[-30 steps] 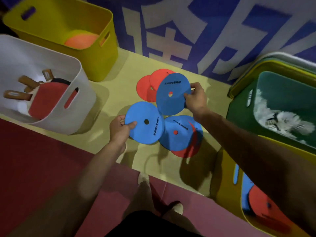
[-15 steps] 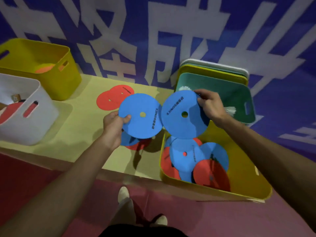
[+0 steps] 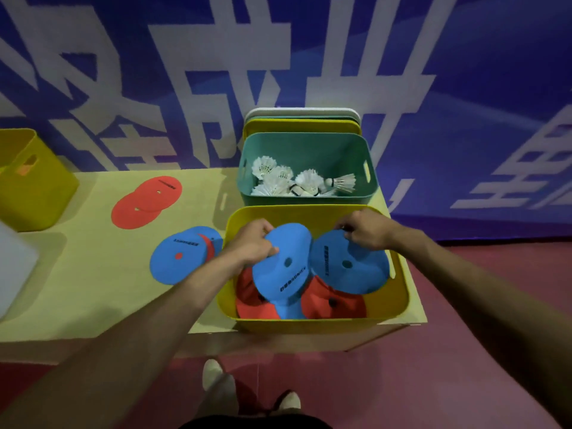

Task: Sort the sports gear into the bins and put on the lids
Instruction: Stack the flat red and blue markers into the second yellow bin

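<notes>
Disc markers being binned: the left hand [image 3: 252, 243] pinches the left blue disc [image 3: 283, 267] by its rim and the right hand [image 3: 363, 230] pinches the right blue disc [image 3: 349, 264], both held low inside the yellow bin [image 3: 400, 289] above discs already sorted, probably for release. Unsorted discs [image 3: 179, 258] lie on the table [image 3: 93, 289] beside it; stacked lids [image 3: 301, 123] wait behind.

Stacked lids [image 3: 301, 125] hide behind the green bin [image 3: 306, 150]; white bin [image 3: 14, 267] is cropped left.

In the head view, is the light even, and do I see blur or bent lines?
Head view: dim, soft light; the yellow plastic bin and green plastic bin cast shadows leftward on the pale yellow table; wide-angle lens skews the white wall letters; white feather shuttlecocks look slightly overexposed.
</notes>
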{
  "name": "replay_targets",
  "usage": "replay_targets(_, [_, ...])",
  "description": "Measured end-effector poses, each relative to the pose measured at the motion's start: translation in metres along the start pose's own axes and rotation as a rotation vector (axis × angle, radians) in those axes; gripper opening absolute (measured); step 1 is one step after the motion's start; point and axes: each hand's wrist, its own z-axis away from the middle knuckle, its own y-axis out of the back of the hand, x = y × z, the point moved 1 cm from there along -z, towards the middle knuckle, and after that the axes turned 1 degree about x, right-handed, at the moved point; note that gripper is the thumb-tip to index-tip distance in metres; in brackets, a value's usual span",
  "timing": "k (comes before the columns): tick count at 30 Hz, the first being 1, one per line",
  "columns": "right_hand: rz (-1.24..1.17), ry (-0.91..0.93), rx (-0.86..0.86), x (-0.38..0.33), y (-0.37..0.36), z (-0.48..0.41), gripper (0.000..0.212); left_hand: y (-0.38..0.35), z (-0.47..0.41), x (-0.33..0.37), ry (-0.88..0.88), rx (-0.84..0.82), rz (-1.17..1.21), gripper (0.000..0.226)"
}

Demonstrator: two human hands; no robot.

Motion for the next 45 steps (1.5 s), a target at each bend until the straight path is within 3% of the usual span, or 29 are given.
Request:
replay_targets(4, [0.010, -0.019, -0.063, 0.010, -0.010, 0.002, 0.033, -0.033, -0.019, -0.006, 0.060, -0.094, -0.083, 0.021])
replay_targets(9, [-0.013, -0.037, -0.122, 0.013, -0.021, -0.003, 0.038, -0.057, -0.029, -0.022, 0.101, -0.163, -0.212, 0.048])
replay_targets(13, [0.007, -0.013, -0.200, 0.008, -0.035, -0.011, 0.037, -0.049, -0.026, -0.019, 0.049, -0.116, -0.303, 0.057])
replay_targets(18, [0.116, -0.045, -0.297, 0.000, -0.044, -0.026, 0.041, -0.024, -0.019, -0.020, 0.019, -0.052, -0.075, 0.047])
replay_targets(23, [0.168, -0.025, -0.246, -0.014, -0.030, -0.035, 0.038, 0.005, -0.005, -0.009, -0.078, 0.010, 0.180, 0.036])
replay_targets(28, [0.086, 0.077, -0.193, -0.043, -0.002, -0.036, 0.046, 0.040, 0.010, -0.008, -0.155, 0.101, 0.423, 0.030])
replay_targets(32, [-0.131, 0.137, -0.038, -0.077, 0.021, -0.048, 0.039, 0.073, 0.019, -0.008, -0.175, 0.210, 0.576, 0.027])
replay_targets(38, [-0.374, 0.206, 0.135, -0.147, 0.037, -0.085, 0.029, 0.123, 0.022, -0.046, -0.109, 0.357, 0.595, 0.025])
replay_targets(45, [-0.417, 0.160, 0.061, -0.231, 0.010, -0.150, 0.029, 0.176, -0.006, -0.135, 0.107, 0.417, 0.570, 0.026])
